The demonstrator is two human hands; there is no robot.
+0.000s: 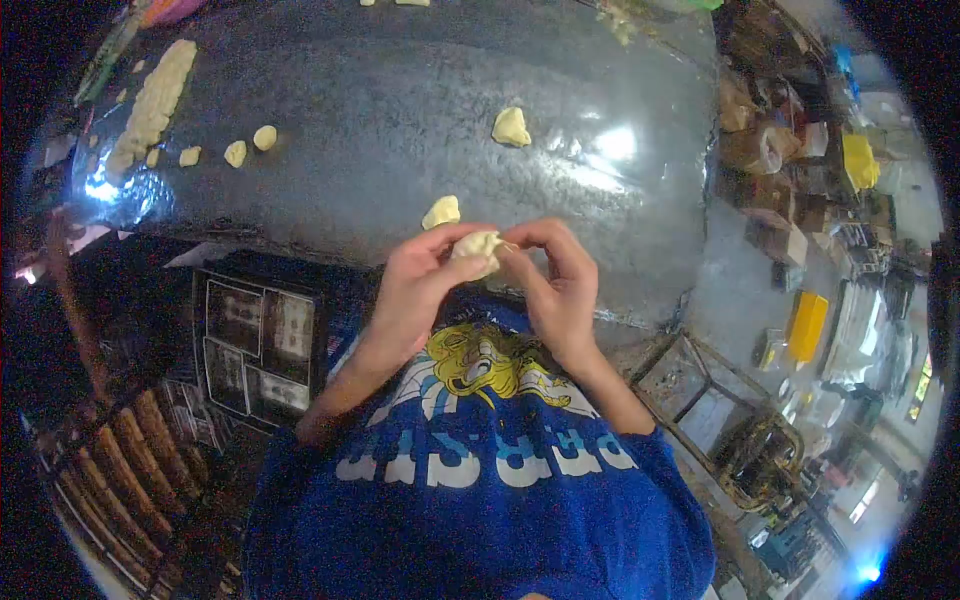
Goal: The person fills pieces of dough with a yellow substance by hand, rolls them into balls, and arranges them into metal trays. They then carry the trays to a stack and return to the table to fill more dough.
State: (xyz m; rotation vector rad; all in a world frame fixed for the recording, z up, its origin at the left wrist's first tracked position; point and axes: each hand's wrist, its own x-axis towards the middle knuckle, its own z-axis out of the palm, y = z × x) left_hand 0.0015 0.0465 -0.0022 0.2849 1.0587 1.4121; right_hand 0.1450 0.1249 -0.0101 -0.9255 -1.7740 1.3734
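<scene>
Between my two hands, above the front edge of the metal table (pixel 380 120), is a pale piece of dough (pixel 478 246). My left hand (pixel 420 285) is closed around it, thumb in front. The fingertips of my right hand (pixel 552 280) pinch the dough's right side. Just beyond my left fingers lies another dough piece (pixel 441 211) on the table. Farther off, to the right, sits a larger dough lump (pixel 511 127).
A long slab of dough (pixel 160 100) lies at the table's left, with small dough pieces (pixel 235 153) near it. Dark metal pans (pixel 260 345) stand below the front edge on the left. A metal frame (pixel 710 385) stands at the right, with cardboard boxes (pixel 775 225) beyond.
</scene>
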